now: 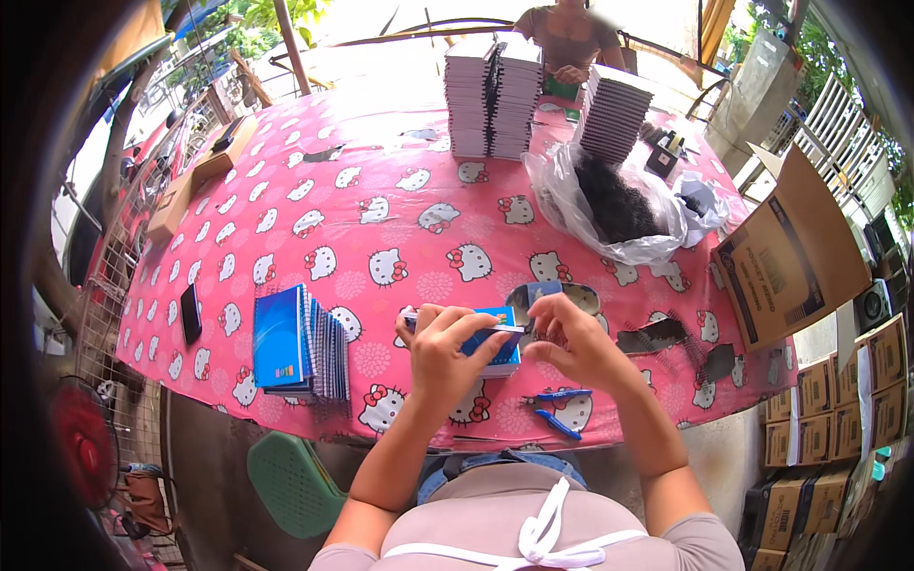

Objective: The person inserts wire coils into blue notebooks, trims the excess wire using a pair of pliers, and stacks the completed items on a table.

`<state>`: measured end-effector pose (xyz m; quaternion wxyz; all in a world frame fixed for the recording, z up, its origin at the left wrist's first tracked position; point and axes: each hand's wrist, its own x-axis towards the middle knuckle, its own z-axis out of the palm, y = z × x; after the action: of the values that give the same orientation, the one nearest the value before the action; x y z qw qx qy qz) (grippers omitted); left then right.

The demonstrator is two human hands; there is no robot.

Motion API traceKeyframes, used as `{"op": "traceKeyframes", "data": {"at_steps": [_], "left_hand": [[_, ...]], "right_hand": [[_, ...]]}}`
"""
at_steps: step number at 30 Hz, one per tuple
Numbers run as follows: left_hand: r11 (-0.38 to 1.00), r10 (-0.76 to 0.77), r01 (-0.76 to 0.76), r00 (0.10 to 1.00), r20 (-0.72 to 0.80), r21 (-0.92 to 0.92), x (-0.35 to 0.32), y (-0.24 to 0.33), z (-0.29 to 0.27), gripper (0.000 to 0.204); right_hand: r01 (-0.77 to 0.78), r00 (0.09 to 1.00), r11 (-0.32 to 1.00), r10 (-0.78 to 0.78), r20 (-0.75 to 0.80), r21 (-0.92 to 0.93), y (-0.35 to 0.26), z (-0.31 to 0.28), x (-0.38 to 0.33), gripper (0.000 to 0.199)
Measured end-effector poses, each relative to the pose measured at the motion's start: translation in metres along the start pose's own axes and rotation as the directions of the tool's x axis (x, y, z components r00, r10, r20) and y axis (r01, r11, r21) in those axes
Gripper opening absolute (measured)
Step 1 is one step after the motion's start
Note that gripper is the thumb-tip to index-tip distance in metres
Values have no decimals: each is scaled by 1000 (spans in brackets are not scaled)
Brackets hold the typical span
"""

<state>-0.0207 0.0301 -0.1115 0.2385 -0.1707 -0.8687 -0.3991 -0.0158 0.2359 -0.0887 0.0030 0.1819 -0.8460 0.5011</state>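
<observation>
My left hand point(445, 344) is closed on a small blue notebook point(499, 318), holding it tilted up at its edge. Under it lies another blue-covered notebook point(500, 364) on the table. Just to the right hovers my right hand point(571, 341), its fingers bent and thumb apart from the index finger, with nothing visible in them. Beyond it sits an oval tray point(578, 295) with small contents I cannot make out. Blue-handled cutting pliers point(560, 415) lie near the front edge. On the left stands a row of blue spiral notebooks point(279, 338).
A pink patterned cloth point(400, 314) covers the table. Tall notebook stacks point(495, 95) stand at the back, near a person point(571, 38). A plastic bag with black wire coils point(619, 205) and an open carton point(795, 252) occupy the right. A phone point(191, 314) lies left.
</observation>
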Motion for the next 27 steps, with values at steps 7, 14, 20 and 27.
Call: {"op": "traceKeyframes", "data": {"at_steps": [7,14,20,27], "left_hand": [[1000,-15,15,1000,-21,-25,-4,-3,2,19],[1000,-1,1,1000,-14,-18,-8,-6,2,22],[1000,26,-26,999,-31,12,-9,-1,-6,25],[993,48,-52,998,-37,-106,-3,-2,5,24]], "right_hand": [[113,988,974,-130,-77,-195,1,9,3,16],[148,967,914,-214,-136,-379,-20,21,1,16],[139,980,922,-182,-86,-361,-4,11,9,19],[56,970,645,-215,-110,-762,173,-17,-1,65]]}}
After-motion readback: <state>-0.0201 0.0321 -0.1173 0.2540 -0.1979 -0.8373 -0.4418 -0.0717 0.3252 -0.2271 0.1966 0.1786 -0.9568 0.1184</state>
